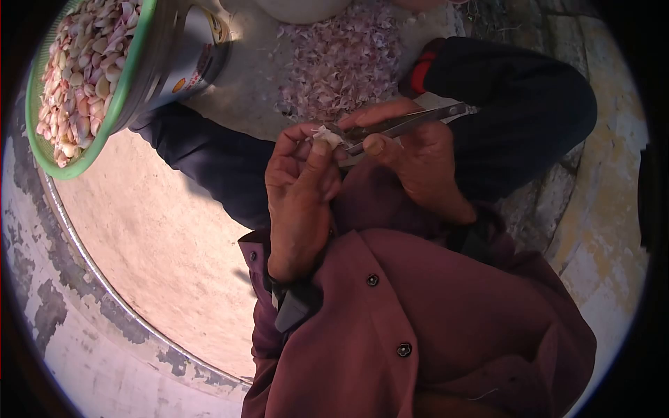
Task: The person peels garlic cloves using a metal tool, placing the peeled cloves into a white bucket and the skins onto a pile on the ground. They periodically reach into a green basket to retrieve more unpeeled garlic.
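My left hand (301, 184) is raised in front of my lap, thumb and fingertips pinched on a whitish garlic clove (327, 137) with ragged papery skin. From the other side my right hand (425, 164) wraps around a long, narrow metal tool (418, 120). Its two slim strips run together toward the riveted end by my right knee, while the other end points at the garlic. The tips near the garlic are partly hidden by my fingers.
A green-rimmed basket (132, 76) heaped with garlic cloves (87, 76) is at upper left, beside a printed metal can (198, 52). Loose garlic skins (341, 63) cover the ground beyond my hands. A pale rounded container (303, 8) shows at the top edge.
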Demonstrator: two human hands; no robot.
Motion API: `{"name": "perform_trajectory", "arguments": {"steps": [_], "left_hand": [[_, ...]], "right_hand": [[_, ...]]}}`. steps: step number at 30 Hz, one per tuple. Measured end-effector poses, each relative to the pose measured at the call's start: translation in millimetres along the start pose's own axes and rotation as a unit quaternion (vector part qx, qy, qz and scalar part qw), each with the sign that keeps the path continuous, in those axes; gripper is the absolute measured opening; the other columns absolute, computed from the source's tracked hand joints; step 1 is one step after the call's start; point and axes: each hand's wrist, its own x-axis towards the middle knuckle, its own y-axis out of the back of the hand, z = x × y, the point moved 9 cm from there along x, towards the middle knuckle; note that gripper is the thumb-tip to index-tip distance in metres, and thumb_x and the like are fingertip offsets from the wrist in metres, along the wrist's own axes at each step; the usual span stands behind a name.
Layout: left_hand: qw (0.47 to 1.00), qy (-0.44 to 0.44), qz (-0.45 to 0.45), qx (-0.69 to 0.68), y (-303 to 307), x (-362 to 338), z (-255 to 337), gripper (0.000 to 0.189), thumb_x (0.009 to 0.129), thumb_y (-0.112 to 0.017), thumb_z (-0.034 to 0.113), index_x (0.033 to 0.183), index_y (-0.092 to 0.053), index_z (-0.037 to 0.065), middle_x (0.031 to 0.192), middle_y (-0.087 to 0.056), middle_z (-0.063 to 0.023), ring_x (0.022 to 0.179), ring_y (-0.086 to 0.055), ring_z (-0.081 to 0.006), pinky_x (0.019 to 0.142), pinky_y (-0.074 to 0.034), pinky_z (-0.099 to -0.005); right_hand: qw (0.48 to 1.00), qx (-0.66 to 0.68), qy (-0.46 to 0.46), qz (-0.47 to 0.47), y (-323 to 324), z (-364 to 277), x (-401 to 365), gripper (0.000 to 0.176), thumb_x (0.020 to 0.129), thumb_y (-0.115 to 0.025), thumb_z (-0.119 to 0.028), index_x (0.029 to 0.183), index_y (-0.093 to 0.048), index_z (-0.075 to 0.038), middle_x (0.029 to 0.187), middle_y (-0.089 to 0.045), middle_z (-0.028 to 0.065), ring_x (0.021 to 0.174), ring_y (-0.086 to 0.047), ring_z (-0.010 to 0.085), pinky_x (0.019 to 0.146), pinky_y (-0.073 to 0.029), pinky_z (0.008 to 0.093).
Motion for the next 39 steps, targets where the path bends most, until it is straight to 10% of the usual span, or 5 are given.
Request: {"name": "perform_trajectory", "arguments": {"steps": [15, 20, 39], "left_hand": [[1.000, -0.003, -0.008, 0.018, -4.8, -1.4, -3.1, 0.015, 0.097, -0.056, 0.021, 0.101, -0.052, 0.008, 0.075, -0.054, -0.0018, 0.053, -0.035, -0.0021, 0.047, -0.028, -0.0164], [0.999, 0.000, -0.050, -0.011, -1.8, 2.0, -9.3, 0.019, 0.099, -0.052, 0.027, 0.101, -0.053, 0.009, 0.069, -0.048, 0.0010, 0.051, -0.032, -0.0024, 0.046, -0.026, -0.0169], [0.993, -0.025, 0.042, 0.103, 4.9, 3.5, -4.3, 0.027, 0.093, -0.063, 0.017, 0.113, -0.052, 0.004, 0.084, -0.056, 0.0028, 0.065, -0.043, 0.0007, 0.054, -0.033, -0.0149]], "right_hand": [[0.996, 0.039, -0.073, -0.015, -0.4, 7.7, -2.7, 0.016, 0.096, -0.058, -0.017, 0.102, -0.060, -0.002, 0.102, -0.067, 0.0148, 0.095, -0.064, 0.0181, 0.083, -0.051, 0.0304], [0.944, 0.269, -0.190, -0.004, -9.3, 26.0, -6.7, 0.014, 0.098, -0.053, -0.018, 0.104, -0.058, -0.006, 0.101, -0.066, 0.0125, 0.094, -0.064, 0.0173, 0.084, -0.051, 0.0319], [0.991, 0.071, -0.111, -0.011, -6.2, 22.1, 3.6, 0.013, 0.093, -0.061, -0.017, 0.098, -0.060, -0.005, 0.095, -0.068, 0.0090, 0.087, -0.060, 0.0094, 0.080, -0.046, 0.0254]]}}
